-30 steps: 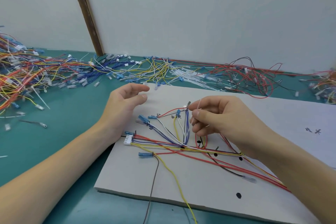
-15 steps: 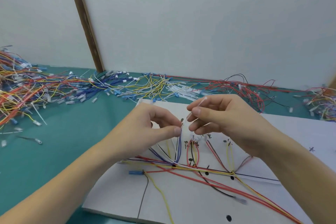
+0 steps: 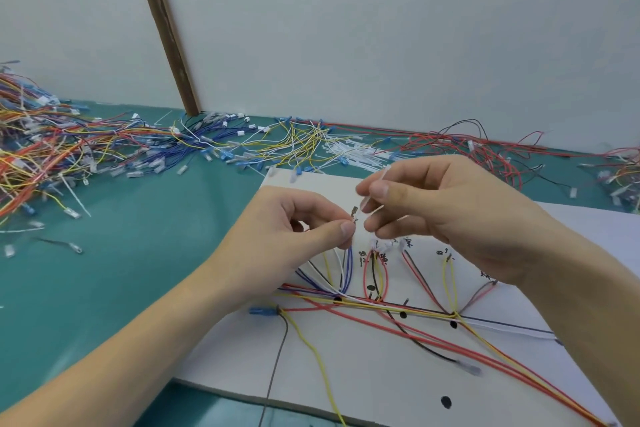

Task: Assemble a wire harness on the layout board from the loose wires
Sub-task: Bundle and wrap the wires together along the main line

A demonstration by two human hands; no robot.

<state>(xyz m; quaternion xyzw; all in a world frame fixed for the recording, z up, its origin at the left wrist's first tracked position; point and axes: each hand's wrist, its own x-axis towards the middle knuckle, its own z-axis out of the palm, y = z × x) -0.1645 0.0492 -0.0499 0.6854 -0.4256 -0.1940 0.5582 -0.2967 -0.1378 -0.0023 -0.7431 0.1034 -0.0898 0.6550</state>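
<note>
Just above the layout board [image 3: 398, 385], the left hand [image 3: 294, 236] pinches a wire terminal [image 3: 354, 212] while the right hand [image 3: 433, 208] pinches a white cable tie [image 3: 375, 180], apparently about to bind the branch.

A plain pale wall [image 3: 381, 28] fills the upper half of the view, evenly lit, with no shadows of note. A dark brown wooden strip [image 3: 162, 28] runs up it at a slant, meeting the table at its foot. The table [image 3: 121, 270] is covered in a flat teal-green surface reaching back to the wall.
</note>
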